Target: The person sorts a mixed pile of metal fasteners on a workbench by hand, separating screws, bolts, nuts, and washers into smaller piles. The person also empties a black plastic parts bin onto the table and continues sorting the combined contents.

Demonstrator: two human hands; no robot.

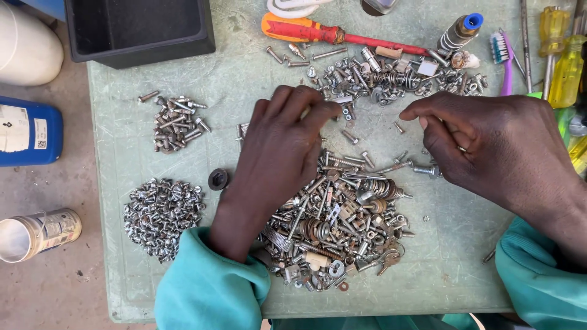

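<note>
My left hand [278, 153] rests over the middle of a pale green table [122, 146], fingers curled down onto small screws near the back pile; whether it grips one is hidden. My right hand [489, 146] hovers to the right, thumb and forefinger pinched together above loose screws. Between my wrists lies a big mixed heap of screws, washers and bolts [342, 220]. A second mixed heap [391, 76] lies behind my fingers. Two sorted piles sit at the left: longer screws [174, 122] and short screws [160, 214].
A red-and-orange screwdriver [324, 32] lies at the back. A black bin [137, 30] stands back left. Yellow-handled screwdrivers [565, 67] and a purple toothbrush [504, 58] lie at the right. A black washer [217, 178] lies by my left wrist. A blue canister [27, 131] and tin can [36, 233] sit on the floor.
</note>
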